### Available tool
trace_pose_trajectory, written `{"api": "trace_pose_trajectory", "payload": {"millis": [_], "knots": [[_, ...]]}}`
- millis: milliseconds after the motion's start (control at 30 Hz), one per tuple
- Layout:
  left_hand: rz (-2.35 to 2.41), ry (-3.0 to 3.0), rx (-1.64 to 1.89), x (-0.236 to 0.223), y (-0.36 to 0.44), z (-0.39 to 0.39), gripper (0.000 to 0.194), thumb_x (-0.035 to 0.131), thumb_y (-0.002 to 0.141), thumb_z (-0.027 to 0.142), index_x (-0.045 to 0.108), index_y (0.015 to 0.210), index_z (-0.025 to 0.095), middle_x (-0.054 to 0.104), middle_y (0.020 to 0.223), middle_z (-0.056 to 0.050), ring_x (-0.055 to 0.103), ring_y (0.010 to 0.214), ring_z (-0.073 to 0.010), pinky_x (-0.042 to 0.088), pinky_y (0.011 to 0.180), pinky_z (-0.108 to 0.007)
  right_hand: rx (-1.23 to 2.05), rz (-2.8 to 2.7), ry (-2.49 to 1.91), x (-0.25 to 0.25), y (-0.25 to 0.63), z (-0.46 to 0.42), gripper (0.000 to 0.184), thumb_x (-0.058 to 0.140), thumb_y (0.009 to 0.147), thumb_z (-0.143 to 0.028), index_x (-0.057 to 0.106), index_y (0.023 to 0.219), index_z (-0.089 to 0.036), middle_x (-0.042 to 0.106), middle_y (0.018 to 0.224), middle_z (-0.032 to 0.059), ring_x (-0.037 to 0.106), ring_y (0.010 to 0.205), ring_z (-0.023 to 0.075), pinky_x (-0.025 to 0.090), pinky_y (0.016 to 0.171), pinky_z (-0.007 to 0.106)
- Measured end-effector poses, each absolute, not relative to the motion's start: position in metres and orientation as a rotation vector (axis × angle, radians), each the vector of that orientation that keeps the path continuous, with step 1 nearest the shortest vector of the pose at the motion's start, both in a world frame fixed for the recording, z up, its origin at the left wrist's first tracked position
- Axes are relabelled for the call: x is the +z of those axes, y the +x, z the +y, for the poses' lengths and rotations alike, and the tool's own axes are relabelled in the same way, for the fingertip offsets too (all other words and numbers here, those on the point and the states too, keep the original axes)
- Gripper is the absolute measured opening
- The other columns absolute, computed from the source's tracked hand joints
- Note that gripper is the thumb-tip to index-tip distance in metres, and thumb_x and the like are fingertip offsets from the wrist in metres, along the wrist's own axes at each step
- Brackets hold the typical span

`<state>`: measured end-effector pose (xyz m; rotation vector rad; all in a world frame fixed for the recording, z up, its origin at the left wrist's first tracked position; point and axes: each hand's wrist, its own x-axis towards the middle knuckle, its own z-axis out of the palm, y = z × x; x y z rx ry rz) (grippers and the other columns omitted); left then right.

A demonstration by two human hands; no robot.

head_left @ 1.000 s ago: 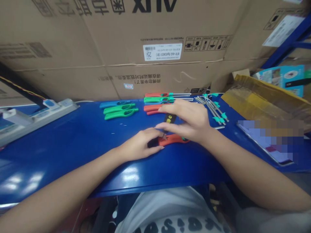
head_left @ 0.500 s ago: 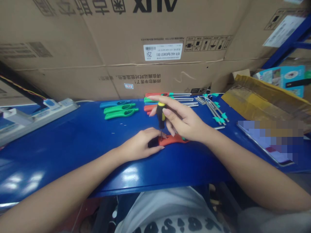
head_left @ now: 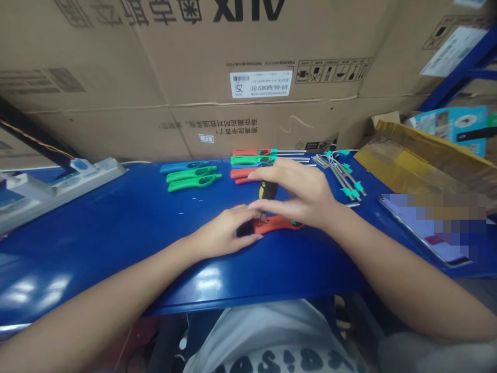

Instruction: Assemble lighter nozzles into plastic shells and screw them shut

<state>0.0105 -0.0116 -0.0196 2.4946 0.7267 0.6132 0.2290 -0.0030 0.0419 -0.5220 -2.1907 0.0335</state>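
On my feed, the orange handle (head_left: 277, 224) lies on the blue counter (head_left: 194, 280). My left hand (head_left: 218, 234) has its fingers clamped on the handle's left end. My right hand's (head_left: 308, 194) fingers grip a screwdriver (head_left: 267, 190) over that end. Green handles (head_left: 186, 184) lie beyond it, leftward.

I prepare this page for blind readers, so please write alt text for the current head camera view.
A person's right hand holds a black-and-yellow screwdriver pointing down at an orange handle, which the left hand holds on a blue table. Farther back lie green handles and metal rods with turquoise parts, before a large cardboard box.
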Motion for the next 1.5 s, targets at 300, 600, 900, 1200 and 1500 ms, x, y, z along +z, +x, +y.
{"api": "trace_pose_trajectory", "payload": {"millis": [300, 600, 900, 1200, 1500], "knots": [[0.742, 2.498, 0.594, -0.019, 0.011, -0.012, 0.026, 0.066, 0.092, 0.028, 0.063, 0.117, 0.02, 0.07, 0.108, -0.007, 0.067, 0.097, -0.0222, 0.054, 0.086, -0.035, 0.047, -2.139, -0.498, 0.041, 0.227, -0.004, 0.03, 0.063, 0.096, -0.04, 0.07, 0.117, -0.02, 0.075, 0.11, 0.0073, 0.07, 0.097, 0.0193, 0.056, 0.088, 0.033], [0.751, 2.466, 0.572, -0.018, 0.011, -0.011, 0.029, 0.066, 0.092, 0.029, 0.062, 0.119, 0.02, 0.069, 0.114, -0.008, 0.066, 0.103, -0.023, 0.054, 0.091, -0.037, 0.135, -2.144, -0.52, 0.046, 0.227, -0.009, 0.031, 0.055, 0.1, -0.028, 0.067, 0.126, -0.017, 0.076, 0.106, 0.0062, 0.07, 0.089, 0.0148, 0.057, 0.086, 0.028], [0.757, 2.476, 0.581, -0.017, 0.011, -0.011, 0.03, 0.067, 0.091, 0.029, 0.063, 0.12, 0.02, 0.07, 0.113, -0.007, 0.067, 0.103, -0.0221, 0.054, 0.092, -0.035, 0.233, -2.151, -0.501, 0.05, 0.225, -0.009, 0.03, 0.043, 0.104, -0.023, 0.067, 0.122, -0.02, 0.075, 0.108, 0.0057, 0.07, 0.099, 0.0155, 0.054, 0.096, 0.033], [0.722, 2.51, 0.63, -0.025, 0.01, -0.01, 0.034, 0.067, 0.092, 0.028, 0.06, 0.125, 0.022, 0.069, 0.124, -0.009, 0.065, 0.114, -0.0259, 0.054, 0.097, -0.04, -0.148, -2.196, -0.521, 0.046, 0.227, -0.011, 0.032, 0.058, 0.098, -0.045, 0.072, 0.112, -0.02, 0.074, 0.101, 0.0071, 0.07, 0.088, 0.0169, 0.057, 0.079, 0.028], [0.824, 2.464, 0.599, -0.02, 0.013, -0.01, 0.031, 0.071, 0.089, 0.037, 0.066, 0.116, 0.02, 0.07, 0.102, -0.007, 0.067, 0.09, -0.0218, 0.055, 0.082, -0.035, 0.341, -2.208, -0.404, 0.048, 0.225, -0.007, 0.032, 0.044, 0.101, -0.014, 0.061, 0.128, -0.019, 0.071, 0.119, 0.0075, 0.067, 0.104, 0.0159, 0.053, 0.096, 0.033]]}}
